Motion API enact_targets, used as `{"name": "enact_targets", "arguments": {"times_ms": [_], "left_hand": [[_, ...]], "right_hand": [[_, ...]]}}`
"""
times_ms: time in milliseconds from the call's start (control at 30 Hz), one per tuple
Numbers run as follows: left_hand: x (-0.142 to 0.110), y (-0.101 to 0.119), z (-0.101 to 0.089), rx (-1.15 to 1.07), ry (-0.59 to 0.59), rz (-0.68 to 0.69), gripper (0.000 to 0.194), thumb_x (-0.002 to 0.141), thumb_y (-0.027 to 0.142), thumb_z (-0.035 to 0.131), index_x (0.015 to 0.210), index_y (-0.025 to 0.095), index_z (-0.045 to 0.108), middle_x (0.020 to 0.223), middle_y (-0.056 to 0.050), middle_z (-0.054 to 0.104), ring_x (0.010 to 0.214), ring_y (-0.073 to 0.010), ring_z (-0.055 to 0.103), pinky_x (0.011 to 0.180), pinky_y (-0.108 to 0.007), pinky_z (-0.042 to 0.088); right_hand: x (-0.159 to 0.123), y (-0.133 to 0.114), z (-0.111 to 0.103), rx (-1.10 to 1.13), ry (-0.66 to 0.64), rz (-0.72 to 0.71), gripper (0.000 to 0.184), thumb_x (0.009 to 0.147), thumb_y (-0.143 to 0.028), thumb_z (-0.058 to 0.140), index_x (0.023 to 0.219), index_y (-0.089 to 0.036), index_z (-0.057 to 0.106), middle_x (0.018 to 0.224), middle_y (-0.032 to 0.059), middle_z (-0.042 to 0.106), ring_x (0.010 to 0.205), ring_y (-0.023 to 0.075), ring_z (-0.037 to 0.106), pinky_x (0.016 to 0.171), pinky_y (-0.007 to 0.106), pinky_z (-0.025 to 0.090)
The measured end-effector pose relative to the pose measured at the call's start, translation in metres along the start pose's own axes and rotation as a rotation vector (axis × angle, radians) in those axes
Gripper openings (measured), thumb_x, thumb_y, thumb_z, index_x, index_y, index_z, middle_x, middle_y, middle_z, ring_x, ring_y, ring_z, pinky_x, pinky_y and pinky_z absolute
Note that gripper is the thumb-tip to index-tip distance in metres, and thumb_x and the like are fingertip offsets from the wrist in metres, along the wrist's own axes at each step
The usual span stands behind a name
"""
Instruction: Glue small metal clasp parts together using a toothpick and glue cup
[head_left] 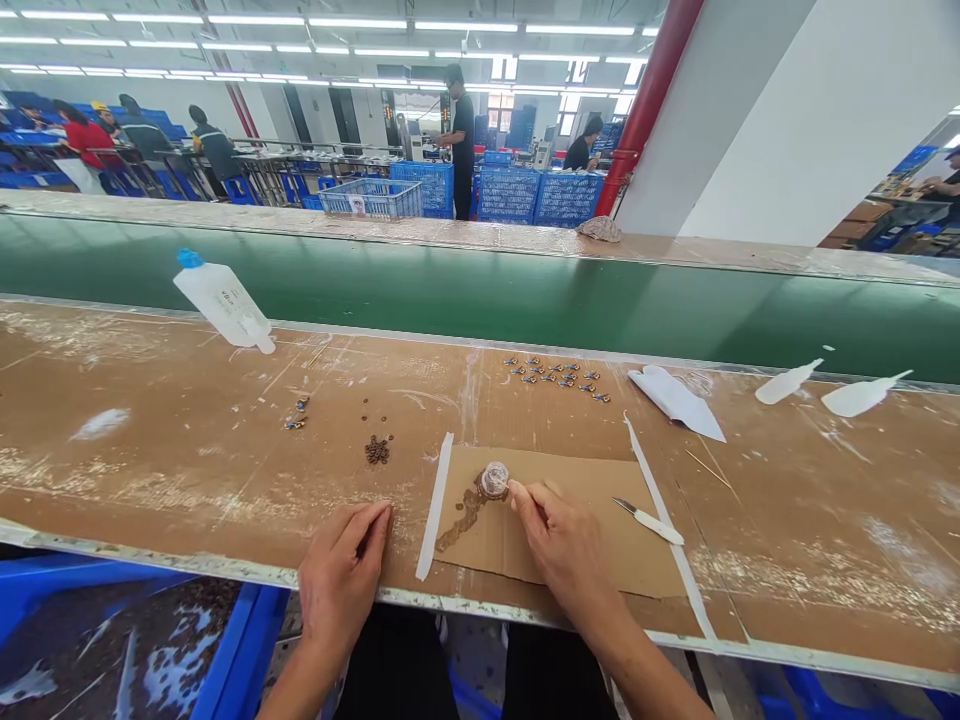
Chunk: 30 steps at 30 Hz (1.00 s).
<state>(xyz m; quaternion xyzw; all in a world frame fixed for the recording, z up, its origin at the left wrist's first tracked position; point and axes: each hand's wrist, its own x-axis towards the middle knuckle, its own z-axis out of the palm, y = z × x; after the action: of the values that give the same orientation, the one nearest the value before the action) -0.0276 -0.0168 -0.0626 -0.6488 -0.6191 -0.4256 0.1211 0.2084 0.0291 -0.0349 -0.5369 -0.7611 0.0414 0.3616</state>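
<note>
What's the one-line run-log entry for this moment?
right hand: at round container on cardboard, any held item unclear | left hand: loosely curled on table | knife: beside right hand

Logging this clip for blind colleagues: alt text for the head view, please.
A person's right hand reaches to a small round container on taped cardboard; the left hand rests on the workbench. A white-handled knife and small brown pieces lie nearby.
</note>
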Motion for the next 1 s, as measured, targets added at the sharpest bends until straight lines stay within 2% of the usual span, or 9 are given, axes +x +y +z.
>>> {"name": "enact_targets", "arguments": {"times_ms": [300,600,733,1000], "left_hand": [[-0.002,-0.002,0.0,0.0,-0.014,-0.018,0.014,0.088,0.028,0.055,0.092,0.021,0.067,0.086,-0.003,0.068,0.077,-0.015,0.064,0.073,-0.027,0.049],[-0.001,0.0,-0.001,-0.002,-0.013,-0.019,0.016,0.088,0.03,0.054,0.091,0.022,0.068,0.084,-0.003,0.069,0.076,-0.0158,0.065,0.072,-0.028,0.05],[-0.001,0.001,-0.001,-0.004,-0.014,-0.021,0.015,0.088,0.027,0.055,0.091,0.02,0.068,0.085,-0.003,0.068,0.077,-0.0151,0.064,0.073,-0.027,0.049],[-0.002,-0.002,0.0,-0.01,-0.02,-0.033,0.016,0.087,0.03,0.056,0.091,0.022,0.068,0.086,-0.003,0.069,0.077,-0.0154,0.065,0.072,-0.027,0.05]], "right_hand": [[0.003,-0.004,0.005,-0.179,0.043,-0.045,0.05,0.098,-0.039,0.032,0.058,-0.017,0.051,0.055,-0.0013,0.048,0.048,0.0077,0.041,0.05,0.024,0.023],[0.0,-0.002,0.011,-0.082,0.002,-0.02,0.052,0.098,-0.042,0.032,0.056,-0.017,0.05,0.053,-0.0015,0.046,0.048,0.0069,0.041,0.05,0.023,0.024],[-0.003,0.0,0.01,-0.014,-0.038,0.007,0.051,0.098,-0.042,0.031,0.059,-0.017,0.053,0.056,-0.001,0.049,0.051,0.0069,0.045,0.052,0.022,0.025],[-0.01,-0.005,0.007,0.088,-0.021,0.03,0.048,0.097,-0.041,0.035,0.061,-0.017,0.055,0.056,-0.0019,0.046,0.051,0.0072,0.043,0.053,0.021,0.028]]}}
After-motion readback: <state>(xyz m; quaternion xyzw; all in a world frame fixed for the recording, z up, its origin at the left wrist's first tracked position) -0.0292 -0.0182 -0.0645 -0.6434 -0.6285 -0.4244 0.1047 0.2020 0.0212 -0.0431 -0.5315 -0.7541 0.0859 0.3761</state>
